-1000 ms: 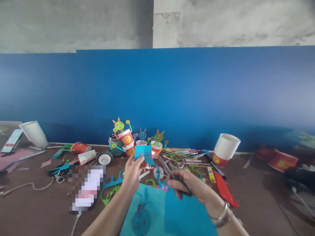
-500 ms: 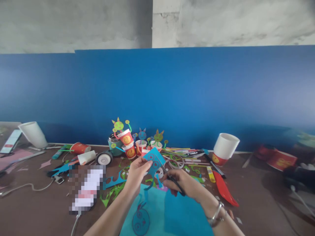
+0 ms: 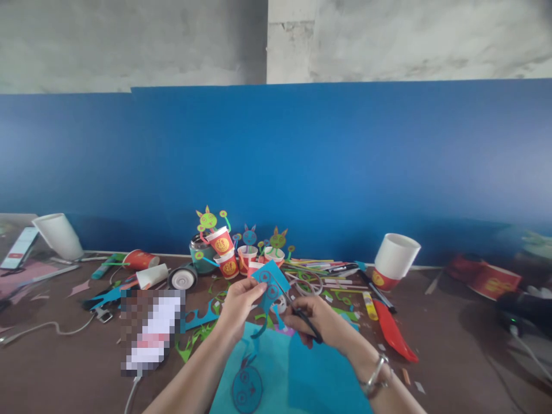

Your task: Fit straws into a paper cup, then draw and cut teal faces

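My left hand [image 3: 241, 302] pinches a piece of blue paper [image 3: 272, 277] with drawn circles on it, and a thin cut strip curls down from its lower edge. In my right hand [image 3: 317, 319] is a pair of scissors [image 3: 308, 325] with black handles. The blades are at the right side of the blue paper; how far they are spread I cannot make out. Below both hands lies a light blue sheet [image 3: 276, 374] with a round eared face [image 3: 247, 388] drawn on it.
Behind my hands stand paper cups [image 3: 227, 264] with paper animal figures. Straws and pens [image 3: 332, 267], a glue stick [image 3: 370, 306], a red pouch [image 3: 392, 330] and stacked cups [image 3: 394, 259] are to the right. Paper scraps [image 3: 200, 316] and a blurred-out phone [image 3: 155, 330] lie left.
The blue paper has turned and shifted slightly in my left hand. My right hand with the scissors has moved a little left, staying beside the paper.
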Tool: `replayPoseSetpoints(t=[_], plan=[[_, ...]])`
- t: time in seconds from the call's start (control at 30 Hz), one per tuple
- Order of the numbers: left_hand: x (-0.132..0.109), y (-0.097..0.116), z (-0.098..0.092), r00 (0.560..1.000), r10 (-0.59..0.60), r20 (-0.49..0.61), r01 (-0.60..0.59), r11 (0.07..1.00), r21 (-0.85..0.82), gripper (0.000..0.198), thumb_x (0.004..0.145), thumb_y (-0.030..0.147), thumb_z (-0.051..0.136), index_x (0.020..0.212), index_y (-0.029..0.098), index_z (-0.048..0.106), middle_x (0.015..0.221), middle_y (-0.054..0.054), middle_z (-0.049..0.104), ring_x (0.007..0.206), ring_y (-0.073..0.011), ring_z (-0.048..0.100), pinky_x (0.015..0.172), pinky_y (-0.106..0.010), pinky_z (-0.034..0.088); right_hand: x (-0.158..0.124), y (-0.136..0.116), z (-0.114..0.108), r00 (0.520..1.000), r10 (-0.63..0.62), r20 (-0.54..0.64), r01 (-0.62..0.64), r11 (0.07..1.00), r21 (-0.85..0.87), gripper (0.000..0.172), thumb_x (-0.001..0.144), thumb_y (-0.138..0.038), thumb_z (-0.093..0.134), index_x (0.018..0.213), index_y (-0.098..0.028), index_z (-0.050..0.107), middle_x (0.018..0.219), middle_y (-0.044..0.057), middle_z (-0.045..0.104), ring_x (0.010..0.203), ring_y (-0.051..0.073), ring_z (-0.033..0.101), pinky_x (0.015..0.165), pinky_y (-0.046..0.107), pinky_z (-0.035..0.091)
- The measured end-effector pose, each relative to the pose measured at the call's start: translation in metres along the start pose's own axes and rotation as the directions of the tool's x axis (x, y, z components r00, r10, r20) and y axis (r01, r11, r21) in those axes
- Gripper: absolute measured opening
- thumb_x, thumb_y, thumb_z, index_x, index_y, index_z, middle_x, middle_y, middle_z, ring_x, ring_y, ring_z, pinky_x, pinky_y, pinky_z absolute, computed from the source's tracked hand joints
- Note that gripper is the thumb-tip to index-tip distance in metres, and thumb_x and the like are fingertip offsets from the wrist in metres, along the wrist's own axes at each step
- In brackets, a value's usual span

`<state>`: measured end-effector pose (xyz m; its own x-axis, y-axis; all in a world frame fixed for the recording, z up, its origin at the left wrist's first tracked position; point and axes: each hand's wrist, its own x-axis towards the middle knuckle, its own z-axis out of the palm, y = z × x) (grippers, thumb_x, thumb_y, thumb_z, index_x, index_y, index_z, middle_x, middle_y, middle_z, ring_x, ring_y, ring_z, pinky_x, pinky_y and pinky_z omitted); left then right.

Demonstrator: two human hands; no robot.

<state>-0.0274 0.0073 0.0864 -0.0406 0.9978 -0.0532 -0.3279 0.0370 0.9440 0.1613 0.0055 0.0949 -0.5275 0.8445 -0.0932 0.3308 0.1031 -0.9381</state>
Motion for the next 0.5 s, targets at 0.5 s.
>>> replayPoseSetpoints(t=[0.5], plan=[[0.0045, -0.0068, -0.0021, 0.992, -0.079, 0.094, 0.058, 0.977, 0.207, 0.037, 0.058, 0.047, 0.075, 0.054, 0.015, 0.056, 0.047, 0.001, 0.054, 0.046, -0.0116, 0.049, 0.048, -0.025, 0.036, 0.0040, 0.0007, 0.0033, 0.996, 0.067, -0.064, -0.070, 0.996, -0.053, 0.031, 0.071, -0.044, 0.068, 0.072, -0.013, 0.063, 0.038, -0.005, 0.050, 0.032, 0.007, 0.043, 0.031, 0.016, 0.030]])
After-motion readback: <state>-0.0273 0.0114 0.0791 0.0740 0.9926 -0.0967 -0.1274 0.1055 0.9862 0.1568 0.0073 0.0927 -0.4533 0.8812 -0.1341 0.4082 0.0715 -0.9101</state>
